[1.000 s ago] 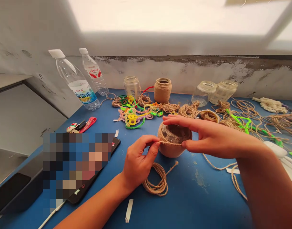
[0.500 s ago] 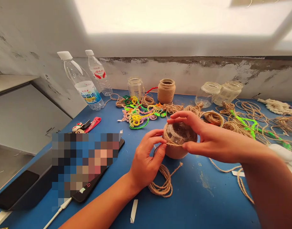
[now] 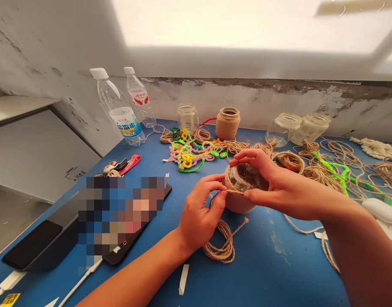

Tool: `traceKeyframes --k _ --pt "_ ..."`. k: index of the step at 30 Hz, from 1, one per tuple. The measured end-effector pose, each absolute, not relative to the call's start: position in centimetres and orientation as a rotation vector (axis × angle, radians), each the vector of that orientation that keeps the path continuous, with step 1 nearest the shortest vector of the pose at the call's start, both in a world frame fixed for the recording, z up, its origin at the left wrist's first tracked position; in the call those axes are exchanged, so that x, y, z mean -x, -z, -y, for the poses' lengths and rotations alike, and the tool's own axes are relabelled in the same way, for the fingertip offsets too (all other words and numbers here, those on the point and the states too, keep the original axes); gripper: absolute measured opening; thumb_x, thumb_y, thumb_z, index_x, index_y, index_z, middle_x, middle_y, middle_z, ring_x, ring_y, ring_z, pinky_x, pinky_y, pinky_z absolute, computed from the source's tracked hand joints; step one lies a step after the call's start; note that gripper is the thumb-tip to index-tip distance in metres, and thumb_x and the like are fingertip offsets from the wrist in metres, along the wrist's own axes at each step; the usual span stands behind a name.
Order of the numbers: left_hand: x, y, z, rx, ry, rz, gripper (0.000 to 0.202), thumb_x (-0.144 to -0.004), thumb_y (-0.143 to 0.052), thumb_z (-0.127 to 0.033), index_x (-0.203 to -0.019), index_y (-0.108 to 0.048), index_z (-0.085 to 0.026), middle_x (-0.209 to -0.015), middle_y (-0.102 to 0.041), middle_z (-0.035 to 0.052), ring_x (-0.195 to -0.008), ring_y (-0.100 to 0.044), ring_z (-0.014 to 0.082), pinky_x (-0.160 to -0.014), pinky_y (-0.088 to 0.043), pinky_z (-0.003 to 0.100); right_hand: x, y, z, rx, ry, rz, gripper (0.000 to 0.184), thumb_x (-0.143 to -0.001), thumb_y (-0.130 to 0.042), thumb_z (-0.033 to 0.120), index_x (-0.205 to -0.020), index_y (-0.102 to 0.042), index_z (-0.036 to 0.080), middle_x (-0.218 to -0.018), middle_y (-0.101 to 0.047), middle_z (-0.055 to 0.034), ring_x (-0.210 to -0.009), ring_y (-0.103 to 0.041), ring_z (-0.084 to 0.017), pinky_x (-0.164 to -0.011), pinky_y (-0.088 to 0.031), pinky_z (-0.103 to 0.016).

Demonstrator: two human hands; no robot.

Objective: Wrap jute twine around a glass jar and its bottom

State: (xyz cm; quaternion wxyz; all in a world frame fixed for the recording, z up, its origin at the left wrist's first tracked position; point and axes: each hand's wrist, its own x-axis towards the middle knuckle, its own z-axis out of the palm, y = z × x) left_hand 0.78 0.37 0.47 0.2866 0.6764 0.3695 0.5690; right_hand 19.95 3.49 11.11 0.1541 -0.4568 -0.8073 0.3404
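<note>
Left hand point(image 3: 198, 209) closed in a tight pinch, thumb and forefinger gripping a strand of jute twine point(image 3: 236, 192) at the side of a round jar point(image 3: 237, 204). Right hand point(image 3: 280, 189) grasping that jar from the far side, fingers curved over the mouth, thumb pressed down on the strand across the front. Neither hand released.

Jar near the middle of the blue table point(image 3: 262, 277), between both hands, tilted with its mouth toward the wearer, rough twine turns around its body. Contact between jar and table hidden, so whether resting or lifted: impossible to tell.

Step in hand, by the look of the grip: one turn of twine being drawn snug around the jar. Next move, as a judgement: tension held on the strand, with slack fed from the loose coil of twine point(image 3: 223, 249) lying just beside the left wrist, its free end trailing to the right.

Farther off, toward the wall, a twine-wrapped jar point(image 3: 227, 123) and a bare glass jar point(image 3: 187, 117). Just left of the wrapped jar's front, a tangle of bright pipe cleaners point(image 3: 189, 153). Near the table's back corner, two plastic water bottles point(image 3: 117, 106). On the left, a bunch of keys point(image 3: 111, 169) on a red strap and a black phone point(image 3: 32, 238).
</note>
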Motion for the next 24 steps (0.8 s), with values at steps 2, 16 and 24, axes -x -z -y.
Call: traceKeyframes --k 2,16,24 --pt "-0.7 -0.6 -0.3 -1.840 -1.527 -0.987 0.010 -0.094 -0.054 -0.014 -0.098 -0.062 -0.019 -0.120 -0.066 0.0101 -0.111 -0.065 0.0199 -0.096 -0.053 0.034 -19.8 -11.1 -3.5 1.308 -0.999 2.308 0.051 -0.080 -0.063 0.025 -0.128 -0.045 0.025 -0.124 -0.059 -0.0085 -0.105 -0.064 -0.024 -0.089 -0.054 -0.035" --pt "-0.5 -1.2 -0.3 -2.068 -1.639 -1.005 0.010 -0.090 -0.061 -0.012 -0.097 -0.065 -0.018 -0.102 -0.068 0.0064 -0.096 -0.066 0.0153 -0.088 -0.056 0.028 -21.1 -10.1 -4.3 1.138 -1.211 2.249 0.072 -0.076 -0.064 0.010 -0.140 -0.039 0.034 -0.137 -0.052 -0.0034 -0.128 -0.053 -0.025 -0.098 -0.050 -0.033" --pt "-0.2 -1.5 -0.3 -2.036 -1.617 -1.016 0.004 -0.091 -0.062 -0.016 -0.091 -0.065 -0.018 -0.096 -0.071 0.0063 -0.091 -0.067 0.0153 -0.085 -0.056 0.028 -20.2 -10.5 -4.1 1.198 -1.291 2.216 0.067 -0.079 -0.067 0.021 -0.140 -0.042 0.031 -0.123 -0.062 -0.0036 -0.105 -0.065 -0.022 -0.083 -0.057 -0.030"
